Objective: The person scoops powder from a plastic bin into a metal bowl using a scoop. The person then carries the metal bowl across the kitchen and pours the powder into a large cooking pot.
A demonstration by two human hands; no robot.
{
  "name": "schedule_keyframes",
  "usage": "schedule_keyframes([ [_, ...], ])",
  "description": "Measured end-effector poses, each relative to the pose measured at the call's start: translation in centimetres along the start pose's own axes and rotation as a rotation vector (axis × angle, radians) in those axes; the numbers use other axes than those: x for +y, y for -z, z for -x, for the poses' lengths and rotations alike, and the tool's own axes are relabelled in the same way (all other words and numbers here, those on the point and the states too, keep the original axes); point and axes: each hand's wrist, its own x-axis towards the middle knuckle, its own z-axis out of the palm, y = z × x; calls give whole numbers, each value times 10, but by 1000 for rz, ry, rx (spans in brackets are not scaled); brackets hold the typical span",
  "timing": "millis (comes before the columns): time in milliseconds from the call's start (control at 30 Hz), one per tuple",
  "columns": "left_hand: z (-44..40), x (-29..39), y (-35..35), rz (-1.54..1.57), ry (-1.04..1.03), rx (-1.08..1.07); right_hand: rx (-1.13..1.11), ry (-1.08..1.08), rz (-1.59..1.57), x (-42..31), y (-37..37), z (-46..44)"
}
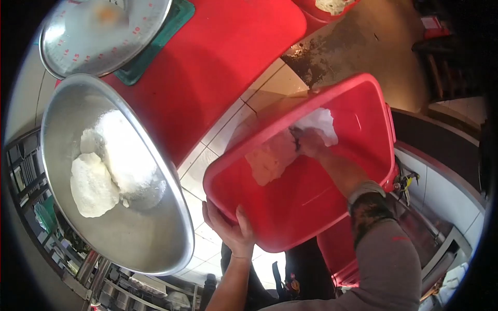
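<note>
My left hand (233,233) grips the near left corner of a large red plastic tub (311,207), with the thumb along its outer wall. The tub is tilted, its inside facing me. White flour-like powder (272,155) lies in it toward the far side. My right hand (312,143) reaches into the tub at the powder, its fingers closed around something dark that I cannot make out. To the left is a wide metal bowl (140,236) holding clumps and a heap of white powder (93,186).
A dial scale (78,49) with a round metal rim and green base stands at the upper left by a red tabletop (223,46). Another red container (332,15) with pale contents is at the top. Metal shelving (31,197) runs along the left.
</note>
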Motion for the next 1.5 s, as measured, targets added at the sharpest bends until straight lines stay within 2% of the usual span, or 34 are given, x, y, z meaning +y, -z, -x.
schedule_keyframes([
  [33,-1,0,0,8,10,6,1,3,-205,-14,14,2],
  [67,2,1,2,12,32,4,-88,-124,-611,-32,22,12],
  [133,-1,3,-5,33,27,10,-195,-175,-677,-49,28,2],
  [200,1,-4,0,5,4,-1,-265,-28,-43,-51,-24,-18],
  [233,2,-7,4,-15,5,0,-221,-34,-224,-50,-30,-19],
  [333,0,-2,-1,-12,1,9,-210,218,-14,-49,0,3],
  [433,-2,6,4,-16,6,-40,-149,317,32,-50,29,27],
  [533,-2,4,5,-58,-32,-35,-93,357,-109,-58,65,55],
  [600,-3,-3,3,-120,-99,-6,-98,273,-132,-70,96,80],
  [633,-10,-3,9,-87,-170,-76,-98,232,-144,-75,112,95],
  [733,1,6,41,-77,-50,-180,-21,199,-216,-82,155,140],
  [800,13,0,80,204,62,-210,39,211,-261,-68,164,161],
  [867,28,-20,119,279,210,-200,72,184,-265,-57,176,179],
  [900,32,-40,133,369,290,-131,77,151,-239,-55,185,190],
  [933,27,-30,157,452,244,-92,82,120,-210,-55,197,201],
  [967,27,-17,175,665,461,-2,104,106,-200,-58,207,211],
  [1100,-9,-3,221,1007,540,158,159,82,-192,-86,257,262],
  [1200,-36,0,227,1137,530,95,145,121,-181,-142,308,288],
  [1233,-43,-3,223,1068,491,72,138,134,-172,-164,325,295],
  [1267,-48,-5,216,1000,454,47,125,180,-114,-186,340,297],
  [1433,-41,26,202,1076,465,55,22,379,105,-334,392,279],
  [1500,-34,36,197,1137,487,42,-28,369,332,-389,388,250],
])
